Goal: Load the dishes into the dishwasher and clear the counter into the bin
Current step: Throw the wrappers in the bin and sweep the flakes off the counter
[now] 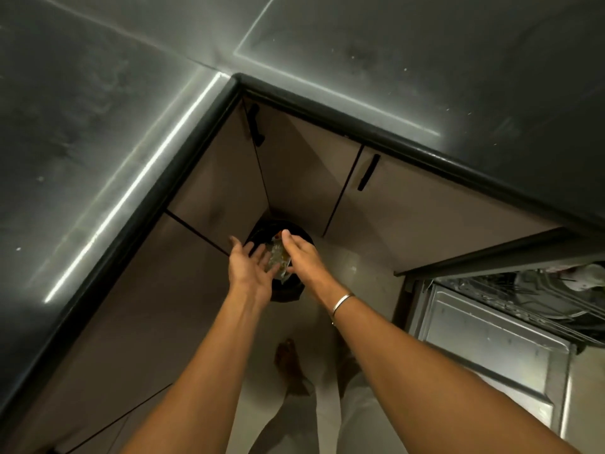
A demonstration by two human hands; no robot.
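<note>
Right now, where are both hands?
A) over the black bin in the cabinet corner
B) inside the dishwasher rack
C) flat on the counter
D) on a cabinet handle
A: left hand and right hand hover over the black bin, a crumpled wrapper between them.

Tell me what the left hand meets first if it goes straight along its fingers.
The left hand would probably first meet the wrapper held by the right hand over the bin; depth is unclear.
</note>
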